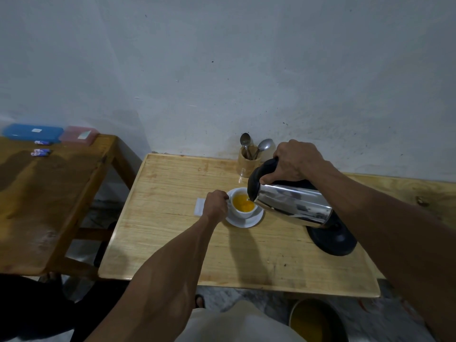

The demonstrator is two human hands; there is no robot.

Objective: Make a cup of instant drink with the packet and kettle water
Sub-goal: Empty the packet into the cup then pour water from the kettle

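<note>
A white cup [243,212] holding orange liquid stands on a white saucer [246,222] in the middle of the light wooden table [172,243]. My left hand [216,204] grips the cup's handle at its left side. My right hand [294,161] holds the black handle of a steel kettle [293,206], tilted with its spout over the cup's right rim, and a thin stream of water falls into the cup. A white packet [199,206] lies flat just left of my left hand, partly hidden by it.
The black kettle base [333,239] sits at the right of the table. A wooden holder [248,164] with two spoons stands by the wall behind the cup. A darker table [44,193] at left carries blue and pink boxes. A round bin [318,319] stands on the floor.
</note>
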